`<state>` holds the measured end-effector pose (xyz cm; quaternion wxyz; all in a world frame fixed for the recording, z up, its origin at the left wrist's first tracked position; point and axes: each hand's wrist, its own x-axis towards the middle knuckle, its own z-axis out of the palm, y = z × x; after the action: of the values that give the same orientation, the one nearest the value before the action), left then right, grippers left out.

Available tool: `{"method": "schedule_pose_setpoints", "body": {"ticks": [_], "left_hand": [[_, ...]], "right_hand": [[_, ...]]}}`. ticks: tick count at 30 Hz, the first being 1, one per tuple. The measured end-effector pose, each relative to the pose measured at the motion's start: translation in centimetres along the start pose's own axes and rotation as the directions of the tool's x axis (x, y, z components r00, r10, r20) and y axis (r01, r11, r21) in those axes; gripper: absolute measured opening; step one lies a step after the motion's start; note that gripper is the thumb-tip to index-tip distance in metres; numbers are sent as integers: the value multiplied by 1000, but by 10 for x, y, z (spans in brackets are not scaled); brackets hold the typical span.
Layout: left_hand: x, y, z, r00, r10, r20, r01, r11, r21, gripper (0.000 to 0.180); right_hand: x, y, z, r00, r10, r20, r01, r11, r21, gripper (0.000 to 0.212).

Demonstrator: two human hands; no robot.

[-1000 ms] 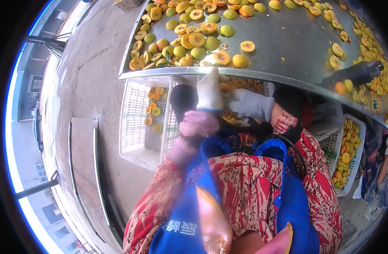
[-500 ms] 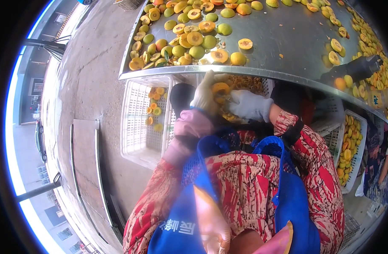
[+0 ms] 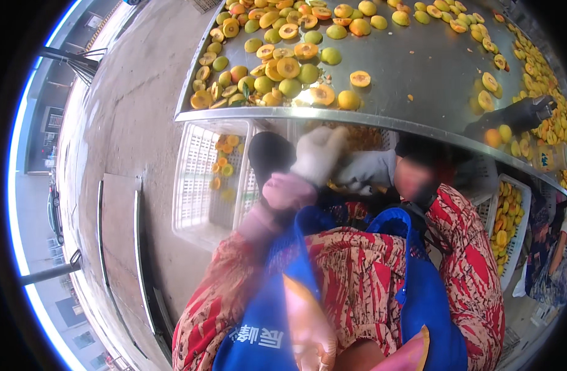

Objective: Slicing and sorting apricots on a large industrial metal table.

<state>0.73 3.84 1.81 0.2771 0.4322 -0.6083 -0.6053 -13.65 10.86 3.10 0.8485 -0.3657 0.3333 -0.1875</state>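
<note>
My left hand (image 3: pixel 320 154), in a white glove, is just below the steel table's front edge, curled and smeared by motion. Whatever it holds is hidden. Beside it on the right, my right hand (image 3: pixel 365 169) wears a pale grey glove, its fingers bent inward around something I cannot make out. Both are over a crate of orange-brown fruit pieces (image 3: pixel 365 137), partly covered by the hands. On the steel table (image 3: pixel 413 77) above them lie many yellow-green peaches, whole and halved; a cut peach half (image 3: pixel 322 94) with its stone showing sits close to the edge.
A white plastic crate (image 3: pixel 194 213) with several peach halves (image 3: pixel 222 166) stands at the left. Another crate of yellow fruit (image 3: pixel 504 229) is at the right. A dark cylindrical object (image 3: pixel 518 113) and a clear jar (image 3: pixel 552 159) rest on the table's right. Another person's arm (image 3: pixel 558 250) shows at far right.
The orange peach half that showed in my left hand is out of sight. My left hand has dropped away from the table edge toward me; the right hand has lowered slightly.
</note>
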Motion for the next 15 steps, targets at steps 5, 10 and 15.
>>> {"method": "schedule_pose_setpoints", "body": {"ticks": [5, 10, 15], "left_hand": [[7, 13, -4, 959, -284, -7, 242, 828, -506, 43], [21, 8, -9, 898, -429, 94, 316, 482, -817, 45], [54, -30, -92, 878, 295, -377, -218, 948, 233, 40]], "right_hand": [[12, 9, 7, 971, -33, -235, 38, 999, 19, 12], [6, 12, 18, 984, -99, -151, 114, 988, 99, 14], [12, 38, -3, 783, -301, -544, -306, 575, -759, 29]]}}
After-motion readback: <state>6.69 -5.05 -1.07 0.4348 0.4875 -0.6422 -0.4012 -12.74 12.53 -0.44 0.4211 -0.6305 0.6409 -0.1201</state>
